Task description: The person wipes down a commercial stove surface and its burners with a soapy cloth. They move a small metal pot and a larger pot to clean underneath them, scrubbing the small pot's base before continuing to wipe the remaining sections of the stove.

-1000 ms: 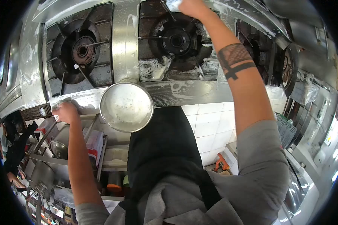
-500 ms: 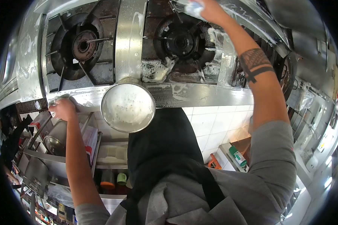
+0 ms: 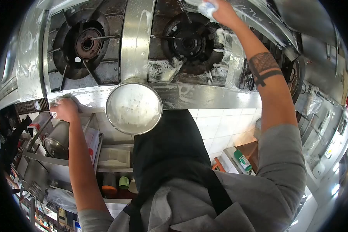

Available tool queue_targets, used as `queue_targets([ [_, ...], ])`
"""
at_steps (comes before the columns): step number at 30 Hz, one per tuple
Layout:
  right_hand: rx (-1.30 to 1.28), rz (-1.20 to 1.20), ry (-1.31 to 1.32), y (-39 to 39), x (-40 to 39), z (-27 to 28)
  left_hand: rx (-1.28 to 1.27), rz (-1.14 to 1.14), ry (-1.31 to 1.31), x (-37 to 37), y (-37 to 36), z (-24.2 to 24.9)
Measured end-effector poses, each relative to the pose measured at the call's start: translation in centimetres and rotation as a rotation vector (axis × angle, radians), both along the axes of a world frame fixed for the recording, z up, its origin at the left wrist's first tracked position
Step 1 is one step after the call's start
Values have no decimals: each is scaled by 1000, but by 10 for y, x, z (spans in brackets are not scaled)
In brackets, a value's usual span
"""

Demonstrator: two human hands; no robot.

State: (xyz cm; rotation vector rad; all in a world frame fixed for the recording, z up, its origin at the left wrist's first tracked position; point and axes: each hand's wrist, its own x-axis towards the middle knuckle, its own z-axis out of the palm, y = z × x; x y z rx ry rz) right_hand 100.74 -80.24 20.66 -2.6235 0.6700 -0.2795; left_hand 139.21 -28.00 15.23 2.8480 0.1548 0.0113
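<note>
My left hand is closed round a pale cloth at the front edge of the stove. Up at the back, my right hand grips a white foamy sponge over the steel behind the right burner. White suds lie on the steel and round that burner. The left burner is brown and rusty in the middle. Between my arms, a round metal bowl of cloudy, bubbly liquid stands at the stove's front edge, partly overhanging it.
Below the stove on the left are a shelf with metal pots, a pale container and a green cup. A green bottle lies at the lower right. Part of another person's arm shows at far left.
My right hand and the sponge have moved slightly right and down. The view has shifted a little over the stove. My left hand stays at the front edge.
</note>
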Motion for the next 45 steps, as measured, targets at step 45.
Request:
queue_targets([
  [45, -85, -20, 186, 100, 146, 25, -25, -19, -13, -5, -6, 11],
])
